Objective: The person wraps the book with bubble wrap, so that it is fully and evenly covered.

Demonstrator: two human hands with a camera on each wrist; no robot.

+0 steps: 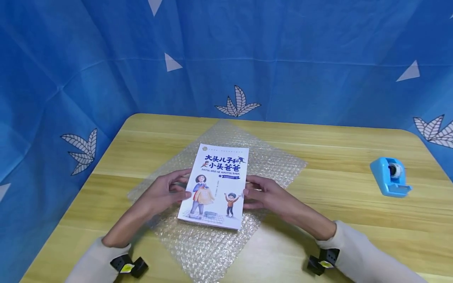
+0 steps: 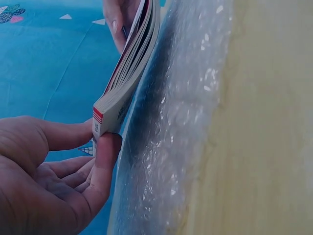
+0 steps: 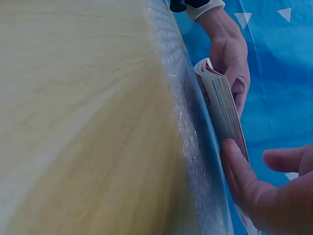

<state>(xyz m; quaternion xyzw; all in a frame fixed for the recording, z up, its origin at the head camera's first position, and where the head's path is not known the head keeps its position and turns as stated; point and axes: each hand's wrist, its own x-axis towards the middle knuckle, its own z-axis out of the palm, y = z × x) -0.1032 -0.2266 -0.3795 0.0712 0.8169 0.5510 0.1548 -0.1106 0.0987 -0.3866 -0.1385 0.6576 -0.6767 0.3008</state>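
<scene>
A white paperback book [image 1: 216, 184] with cartoon figures on its cover lies face up between both hands in the head view, raised above a sheet of bubble wrap [image 1: 212, 251]. My left hand [image 1: 168, 188] pinches its spine side, thumb on the cover side and a finger underneath, as the left wrist view shows. At the opposite edge is my right hand [image 1: 263, 192]. In the right wrist view, the fingers [image 3: 239, 164] of that hand touch the book's underside, while its thumb stands apart from the cover. The book's pages [image 2: 134, 63] bow slightly.
The bubble wrap lies diagonally on a light wooden table [image 1: 339, 169]. A blue tape dispenser [image 1: 391, 177] with a roll of tape stands at the right. Blue curtain [image 1: 283, 63] with leaf and triangle prints hangs behind the table and along its left side.
</scene>
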